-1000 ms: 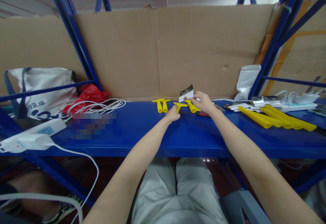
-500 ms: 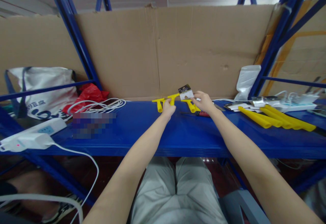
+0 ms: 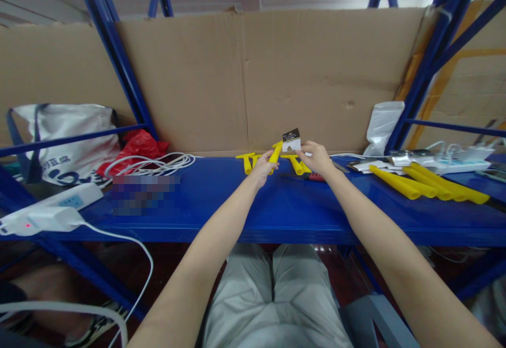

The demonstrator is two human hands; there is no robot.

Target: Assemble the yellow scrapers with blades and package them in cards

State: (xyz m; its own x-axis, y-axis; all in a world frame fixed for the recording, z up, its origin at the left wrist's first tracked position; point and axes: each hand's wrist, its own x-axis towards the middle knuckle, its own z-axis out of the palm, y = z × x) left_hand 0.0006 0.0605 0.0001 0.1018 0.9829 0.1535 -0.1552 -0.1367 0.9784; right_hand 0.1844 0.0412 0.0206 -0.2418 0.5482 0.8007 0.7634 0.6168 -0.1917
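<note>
My left hand [image 3: 261,171] is closed round the handle of a yellow T-shaped tool [image 3: 275,151], its crosspiece raised and tilted. Between the fingertips of my right hand [image 3: 315,156] is a small black-and-white card [image 3: 291,140] with print and a hole, held upright just right of the tool's head. More yellow T-shaped pieces lie behind the hands: one on the left [image 3: 246,163], partly beside another, and one under the card [image 3: 294,165]. A red-handled screwdriver [image 3: 316,177] lies below my right hand, its thin shaft pointing left.
Long yellow tapered tubes [image 3: 430,183] lie on the right of the blue shelf [image 3: 221,205]. A white power strip [image 3: 59,205], coiled white cable [image 3: 169,164], red plastic bag [image 3: 138,150] and cloth bag [image 3: 71,142] are on the left. A cardboard wall [image 3: 308,74] stands behind.
The yellow tool in my left hand has turned, its crosspiece now seen more end-on and nearer the card. The card has shifted slightly right and tilted the other way.
</note>
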